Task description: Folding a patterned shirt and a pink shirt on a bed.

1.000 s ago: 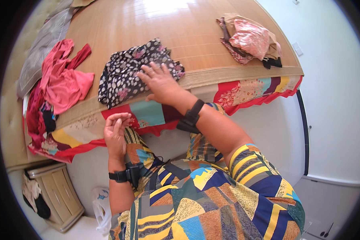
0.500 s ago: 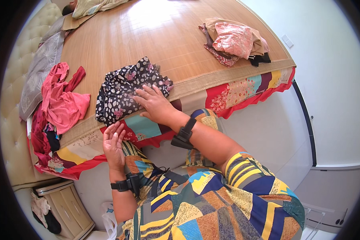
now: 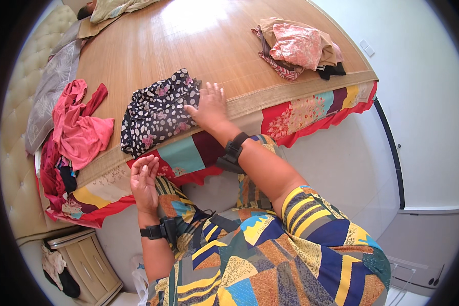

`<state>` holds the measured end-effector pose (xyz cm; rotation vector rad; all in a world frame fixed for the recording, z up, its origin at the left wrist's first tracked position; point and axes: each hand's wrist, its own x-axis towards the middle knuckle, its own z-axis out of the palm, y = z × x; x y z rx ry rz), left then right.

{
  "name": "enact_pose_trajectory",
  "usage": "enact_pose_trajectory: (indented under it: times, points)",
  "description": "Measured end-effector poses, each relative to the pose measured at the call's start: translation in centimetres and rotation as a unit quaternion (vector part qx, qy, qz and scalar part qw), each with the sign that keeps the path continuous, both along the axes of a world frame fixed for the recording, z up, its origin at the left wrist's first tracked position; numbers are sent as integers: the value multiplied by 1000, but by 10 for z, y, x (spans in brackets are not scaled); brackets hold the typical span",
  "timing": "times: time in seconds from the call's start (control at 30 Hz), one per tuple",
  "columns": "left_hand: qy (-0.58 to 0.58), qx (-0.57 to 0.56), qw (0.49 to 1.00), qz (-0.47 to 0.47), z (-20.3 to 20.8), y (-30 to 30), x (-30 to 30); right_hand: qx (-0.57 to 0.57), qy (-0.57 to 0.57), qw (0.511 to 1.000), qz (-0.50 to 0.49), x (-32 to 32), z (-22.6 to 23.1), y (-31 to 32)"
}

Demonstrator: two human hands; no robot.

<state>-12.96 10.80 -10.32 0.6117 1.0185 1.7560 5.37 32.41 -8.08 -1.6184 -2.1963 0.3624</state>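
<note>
A black garment with white spots and pink flowers (image 3: 158,109) lies folded in a flat bundle at the bed's near edge. My right hand (image 3: 210,108) is open, its fingers spread along the right end of the bundle and its thumb over the cloth. Just below the bundle's lower left corner, my left hand (image 3: 145,184) hangs in front of the bed's side, palm turned up. Its fingers are loosely curved and hold nothing. Both wrists wear black straps with small dark devices.
Crumpled pink clothing (image 3: 81,127) lies to the left, beside a grey patterned pillow (image 3: 51,102). Folded clothes (image 3: 298,46) are piled at the far right. A person lies at the bed's far left. Below the tufted headboard (image 3: 18,168) stands a cream cabinet (image 3: 89,268).
My right hand has slid from the middle of the spotted garment to its right end. The left hand stays almost where it was.
</note>
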Motion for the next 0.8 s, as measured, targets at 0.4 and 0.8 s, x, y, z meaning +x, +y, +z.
enact_pose_trajectory:
  times: [0.4,0.8]
  points:
    - [-6,1,1000,-15,-2,4,-1,-176,344,921,43,-23,13,-3]
    - [-14,-9,1000,5,4,10,7,-498,595,629,50,-30,1,-13]
